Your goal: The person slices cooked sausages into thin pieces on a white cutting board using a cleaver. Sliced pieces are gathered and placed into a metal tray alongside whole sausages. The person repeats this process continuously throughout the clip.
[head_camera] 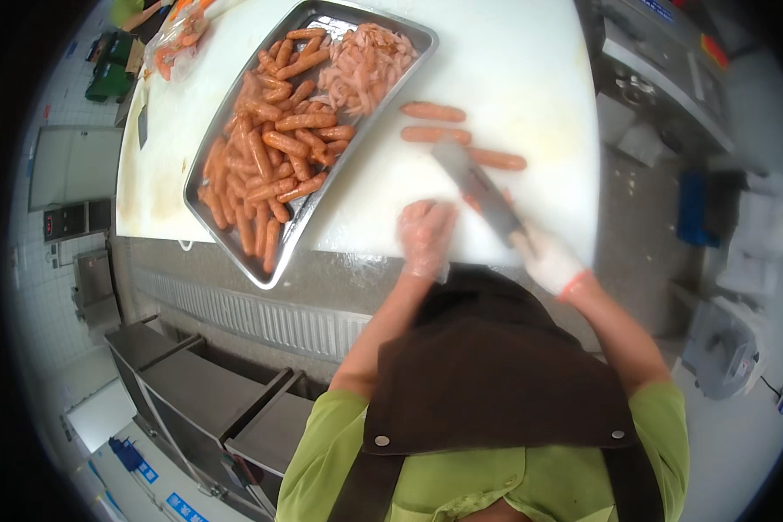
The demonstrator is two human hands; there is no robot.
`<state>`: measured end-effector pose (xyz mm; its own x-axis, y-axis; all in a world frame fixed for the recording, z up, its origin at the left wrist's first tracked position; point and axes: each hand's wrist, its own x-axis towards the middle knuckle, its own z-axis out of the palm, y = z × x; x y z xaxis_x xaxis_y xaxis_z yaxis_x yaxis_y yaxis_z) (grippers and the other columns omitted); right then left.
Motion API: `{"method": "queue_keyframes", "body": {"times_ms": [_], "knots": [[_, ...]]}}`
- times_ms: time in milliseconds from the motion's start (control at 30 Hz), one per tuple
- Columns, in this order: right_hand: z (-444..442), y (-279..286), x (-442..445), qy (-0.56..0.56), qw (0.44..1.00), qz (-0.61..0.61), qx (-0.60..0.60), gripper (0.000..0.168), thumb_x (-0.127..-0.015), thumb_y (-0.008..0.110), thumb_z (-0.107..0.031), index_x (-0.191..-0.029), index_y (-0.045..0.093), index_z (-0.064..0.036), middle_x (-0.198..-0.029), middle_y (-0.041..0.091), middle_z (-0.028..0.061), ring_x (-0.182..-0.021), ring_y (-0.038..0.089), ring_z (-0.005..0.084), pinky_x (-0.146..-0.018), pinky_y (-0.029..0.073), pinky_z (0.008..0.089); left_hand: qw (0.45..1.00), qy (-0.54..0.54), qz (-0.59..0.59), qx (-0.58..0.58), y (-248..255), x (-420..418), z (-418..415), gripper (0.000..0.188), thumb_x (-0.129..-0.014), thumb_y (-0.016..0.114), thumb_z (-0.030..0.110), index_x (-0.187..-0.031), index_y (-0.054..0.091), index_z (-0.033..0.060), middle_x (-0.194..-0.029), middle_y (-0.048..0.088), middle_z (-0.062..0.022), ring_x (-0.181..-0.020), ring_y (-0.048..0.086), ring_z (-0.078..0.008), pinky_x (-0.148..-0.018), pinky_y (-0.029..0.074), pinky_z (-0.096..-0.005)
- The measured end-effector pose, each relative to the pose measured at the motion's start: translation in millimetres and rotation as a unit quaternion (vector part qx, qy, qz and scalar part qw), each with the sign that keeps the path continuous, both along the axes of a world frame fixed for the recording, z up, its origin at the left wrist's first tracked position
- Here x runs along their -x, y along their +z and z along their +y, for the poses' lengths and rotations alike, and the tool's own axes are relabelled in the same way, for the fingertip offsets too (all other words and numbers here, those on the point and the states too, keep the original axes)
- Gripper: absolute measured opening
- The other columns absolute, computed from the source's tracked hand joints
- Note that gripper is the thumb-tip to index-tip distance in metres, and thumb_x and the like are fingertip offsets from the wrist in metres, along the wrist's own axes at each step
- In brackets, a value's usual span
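My right hand (551, 261), in a white knit glove with an orange cuff, grips the handle of a broad-bladed knife (489, 199). Motion blurs the blade, which slants over the white cutting board (548, 78). Reddish bits, probably sausage, show at the blade's edges; the rest there is hidden. My left hand (427, 235) wears a clear plastic glove and rests with curled fingers near the board's front edge; whether it holds anything is unclear. Beyond the knife lie a sausage (432, 111), a second sausage (424, 134) and a third sausage (496, 159), partly behind the blade tip.
Left of my hands, a metal tray (359, 145) overhangs the board's front edge. It carries whole sausages (258, 150) and a heap of cut pieces (368, 65). A plastic bag (176, 42) with orange contents lies far left. Metal cabinets (202, 391) stand behind me at left.
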<state>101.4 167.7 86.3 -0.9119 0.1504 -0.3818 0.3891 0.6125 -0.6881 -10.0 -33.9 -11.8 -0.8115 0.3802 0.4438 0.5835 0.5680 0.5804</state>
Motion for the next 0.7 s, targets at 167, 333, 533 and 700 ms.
{"method": "queue_keyframes", "body": {"times_ms": [167,333,533,700], "knots": [[6.5,31.7,-0.3,-0.005,0.994,-0.103,-0.028,0.041,-0.102,0.047,-0.027,-0.129,0.053,0.003,-0.103,0.064,0.0328,-0.099,0.064,0.0451,-0.088,0.049,0.0457,0.995,0.025,-0.031,-0.087,18.6,25.1,0.4,0.026,-0.072,0.080,0.002,-0.096,0.071,0.0090,-0.098,0.068,-0.0097,-0.094,0.065,-0.0291,-0.083,0.052,-0.0405],[1.6,14.1,-8.0,-0.062,0.995,0.059,0.042,0.033,-0.101,0.048,-0.028,-0.111,0.056,0.003,-0.080,0.061,0.0308,-0.080,0.061,0.0493,-0.073,0.048,0.0512,0.986,-0.165,0.034,-0.019,30.1,18.2,25.7,0.033,-0.071,0.083,0.007,-0.100,0.069,0.0130,-0.105,0.068,-0.0050,-0.095,0.066,-0.0281,-0.087,0.051,-0.0404],[14.9,20.5,-11.6,-0.077,0.997,0.015,0.004,0.035,-0.101,0.049,-0.027,-0.121,0.055,0.001,-0.092,0.064,0.0296,-0.088,0.063,0.0472,-0.079,0.049,0.0496,0.988,-0.107,0.111,-0.028,21.2,49.3,14.0,0.033,-0.077,0.079,0.003,-0.108,0.070,0.0124,-0.106,0.069,-0.0056,-0.101,0.066,-0.0267,-0.090,0.053,-0.0388],[13.1,-6.2,-41.9,0.042,0.997,0.056,-0.034,0.031,-0.100,0.050,-0.027,-0.118,0.055,-0.003,-0.087,0.066,0.0255,-0.083,0.064,0.0448,-0.075,0.051,0.0511,0.979,-0.147,0.092,-0.103,101.7,103.9,52.0,0.031,-0.083,0.069,-0.007,-0.112,0.068,0.0037,-0.110,0.070,-0.0131,-0.092,0.069,-0.0267,-0.084,0.056,-0.0353]]}}
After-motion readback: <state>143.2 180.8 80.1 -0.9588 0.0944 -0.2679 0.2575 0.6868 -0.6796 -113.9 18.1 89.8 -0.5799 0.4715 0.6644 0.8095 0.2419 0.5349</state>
